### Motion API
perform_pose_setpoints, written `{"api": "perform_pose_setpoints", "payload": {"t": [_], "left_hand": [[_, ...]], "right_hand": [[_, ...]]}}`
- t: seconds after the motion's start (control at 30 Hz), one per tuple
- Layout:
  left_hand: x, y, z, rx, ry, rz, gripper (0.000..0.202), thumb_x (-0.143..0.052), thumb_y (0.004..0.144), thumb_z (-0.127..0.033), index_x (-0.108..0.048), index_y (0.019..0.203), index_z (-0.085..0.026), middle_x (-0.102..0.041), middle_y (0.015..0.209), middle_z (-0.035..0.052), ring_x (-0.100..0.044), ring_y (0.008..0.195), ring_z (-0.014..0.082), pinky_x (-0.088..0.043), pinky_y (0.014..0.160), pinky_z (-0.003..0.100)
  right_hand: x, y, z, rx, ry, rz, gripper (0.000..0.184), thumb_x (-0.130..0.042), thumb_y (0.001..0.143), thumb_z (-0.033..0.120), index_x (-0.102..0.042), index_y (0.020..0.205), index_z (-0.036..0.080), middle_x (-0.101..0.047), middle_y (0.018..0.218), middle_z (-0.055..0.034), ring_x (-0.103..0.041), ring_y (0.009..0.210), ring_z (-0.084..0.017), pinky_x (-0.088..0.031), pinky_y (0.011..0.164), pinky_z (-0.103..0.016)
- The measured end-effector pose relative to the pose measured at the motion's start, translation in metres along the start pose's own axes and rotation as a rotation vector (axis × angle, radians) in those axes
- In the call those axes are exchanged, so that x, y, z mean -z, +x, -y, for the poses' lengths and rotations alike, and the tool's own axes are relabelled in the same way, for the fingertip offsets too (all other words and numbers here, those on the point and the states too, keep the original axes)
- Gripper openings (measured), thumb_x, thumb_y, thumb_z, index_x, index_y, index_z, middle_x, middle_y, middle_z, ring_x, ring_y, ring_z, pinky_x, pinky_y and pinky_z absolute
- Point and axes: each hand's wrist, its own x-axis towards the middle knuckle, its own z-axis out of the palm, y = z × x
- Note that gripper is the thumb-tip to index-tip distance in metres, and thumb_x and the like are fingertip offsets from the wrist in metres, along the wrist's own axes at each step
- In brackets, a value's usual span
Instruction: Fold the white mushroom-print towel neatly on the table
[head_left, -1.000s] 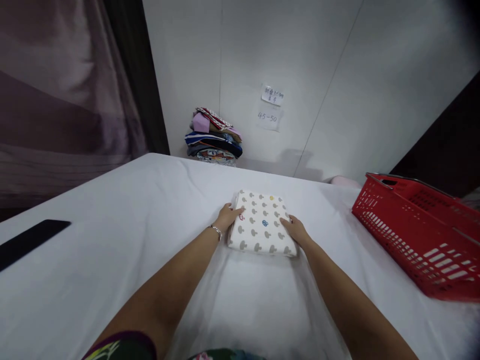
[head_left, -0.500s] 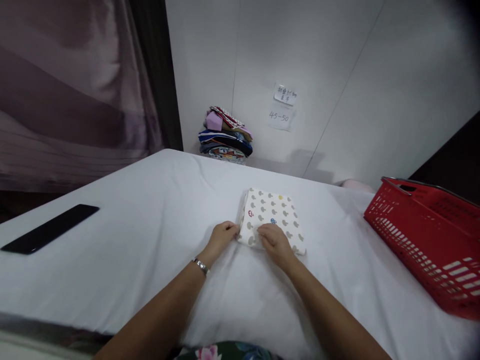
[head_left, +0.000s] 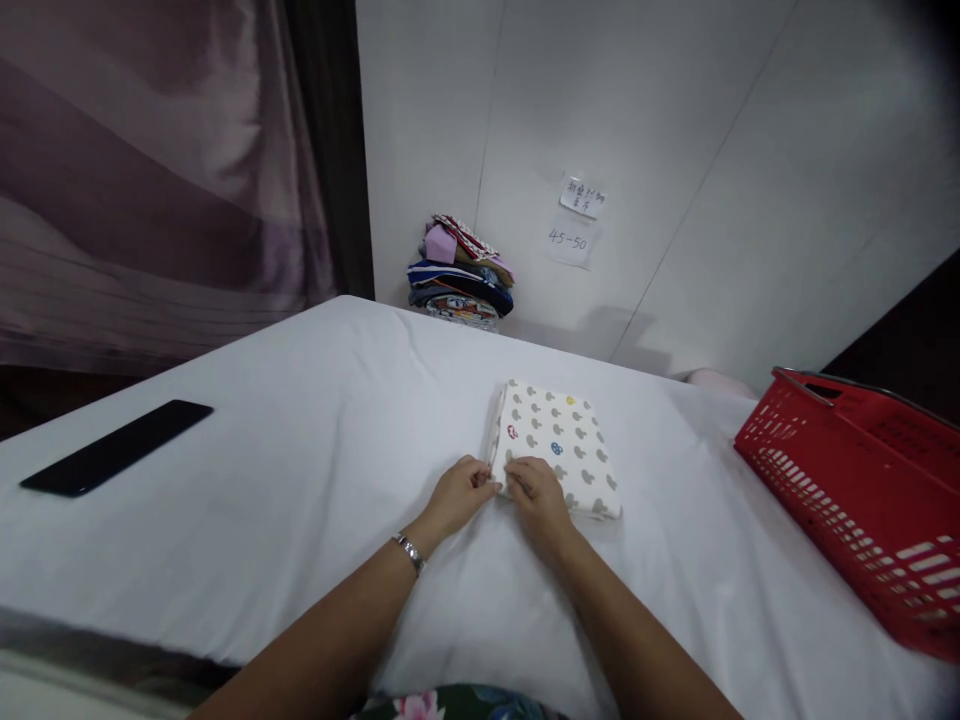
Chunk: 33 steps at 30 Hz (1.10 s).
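A folded white cloth [head_left: 574, 440] with a grey mushroom-like print, plus a few red, blue and yellow motifs, lies flat as a squarish bundle on the white-covered table. My left hand [head_left: 461, 492], with a metal watch or bracelet [head_left: 409, 551] on its wrist, pinches the bundle's near left corner. Close beside it, my right hand [head_left: 538, 500] rests over the near edge, its fingers bent and pressed together on the cloth by the same corner. The fingertips of both hands partly hide that corner.
A red plastic basket [head_left: 855, 500] stands at the right. On the left lies a flat black slab [head_left: 120, 448]. Folded clothes [head_left: 461, 275] are stacked beyond the far table edge against the wall, with paper labels [head_left: 570, 243] above. A pinkish curtain [head_left: 150, 180] hangs at left.
My right hand has moved left across the cloth to the near left corner, close to my left hand. The left hand stays at that corner. The view has shifted slightly.
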Motion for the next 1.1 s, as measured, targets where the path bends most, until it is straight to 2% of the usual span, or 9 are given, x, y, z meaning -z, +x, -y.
{"api": "perform_pose_setpoints", "payload": {"t": [0.13, 0.27, 0.5, 0.57, 0.67, 0.77, 0.87, 1.1], "left_hand": [[0.001, 0.002, -0.002, 0.007, 0.016, -0.010, 0.013, -0.052, 0.069, -0.025, -0.048, 0.059, -0.018, -0.048, 0.067, -0.0029, -0.047, 0.064, 0.0109, -0.037, 0.061, 0.023], [0.001, 0.002, -0.002, 0.044, 0.037, -0.016, 0.013, -0.050, 0.069, -0.023, -0.048, 0.056, -0.018, -0.049, 0.064, -0.0029, -0.047, 0.063, 0.0114, -0.036, 0.060, 0.023], [-0.002, 0.011, -0.005, 0.122, -0.061, -0.047, 0.035, -0.047, 0.076, -0.049, -0.062, 0.069, -0.017, -0.060, 0.073, 0.0007, -0.054, 0.071, 0.0153, -0.039, 0.063, 0.025], [-0.005, 0.018, -0.007, 0.147, -0.047, -0.045, 0.035, -0.049, 0.075, -0.049, -0.061, 0.066, -0.017, -0.060, 0.069, 0.0005, -0.054, 0.068, 0.0152, -0.038, 0.061, 0.025], [-0.011, 0.024, -0.007, 0.179, -0.009, -0.090, 0.028, -0.051, 0.073, -0.041, -0.058, 0.062, -0.017, -0.059, 0.065, 0.0000, -0.053, 0.064, 0.0143, -0.037, 0.060, 0.024], [-0.015, 0.024, -0.004, 0.198, 0.019, -0.168, 0.020, -0.050, 0.073, -0.033, -0.055, 0.062, -0.017, -0.058, 0.067, 0.0002, -0.052, 0.065, 0.0136, -0.037, 0.061, 0.024], [-0.015, 0.021, -0.002, 0.208, 0.060, -0.173, 0.018, -0.049, 0.073, -0.031, -0.055, 0.063, -0.017, -0.059, 0.069, 0.0009, -0.052, 0.065, 0.0136, -0.036, 0.061, 0.024], [-0.013, 0.036, -0.007, 0.193, 0.125, -0.135, 0.032, -0.053, 0.072, -0.047, -0.060, 0.068, -0.016, -0.062, 0.074, 0.0034, -0.053, 0.067, 0.0151, -0.035, 0.060, 0.025]], "right_hand": [[-0.004, -0.004, -0.002, 0.047, -0.014, -0.041, 0.023, -0.048, 0.082, 0.014, -0.063, 0.097, 0.023, -0.062, 0.098, -0.0054, -0.053, 0.094, -0.019, -0.042, 0.084, -0.036], [-0.005, -0.005, 0.000, 0.128, -0.105, -0.015, 0.026, -0.046, 0.084, 0.014, -0.061, 0.103, 0.022, -0.061, 0.102, -0.0063, -0.052, 0.098, -0.019, -0.040, 0.087, -0.038], [-0.005, -0.005, 0.002, 0.162, -0.165, 0.018, 0.030, -0.043, 0.086, 0.015, -0.058, 0.110, 0.022, -0.060, 0.103, -0.0076, -0.053, 0.099, -0.020, -0.042, 0.086, -0.039], [-0.005, -0.005, 0.002, 0.170, -0.151, 0.019, 0.031, -0.042, 0.086, 0.015, -0.058, 0.111, 0.022, -0.060, 0.105, -0.0080, -0.053, 0.099, -0.020, -0.042, 0.086, -0.039], [-0.004, -0.007, 0.001, 0.196, -0.135, 0.010, 0.032, -0.041, 0.086, 0.014, -0.057, 0.113, 0.022, -0.060, 0.108, -0.0083, -0.053, 0.101, -0.020, -0.042, 0.086, -0.039], [0.001, -0.008, 0.003, 0.164, -0.162, 0.008, 0.030, -0.042, 0.086, 0.015, -0.057, 0.112, 0.022, -0.060, 0.109, -0.0075, -0.052, 0.103, -0.020, -0.040, 0.088, -0.039], [0.004, -0.008, 0.006, 0.104, -0.200, 0.036, 0.027, -0.042, 0.086, 0.016, -0.059, 0.107, 0.022, -0.061, 0.107, -0.0066, -0.051, 0.102, -0.020, -0.037, 0.089, -0.038], [0.003, -0.008, 0.007, 0.097, -0.228, 0.072, 0.027, -0.041, 0.087, 0.017, -0.059, 0.108, 0.021, -0.061, 0.108, -0.0068, -0.051, 0.102, -0.020, -0.037, 0.089, -0.038]]}}
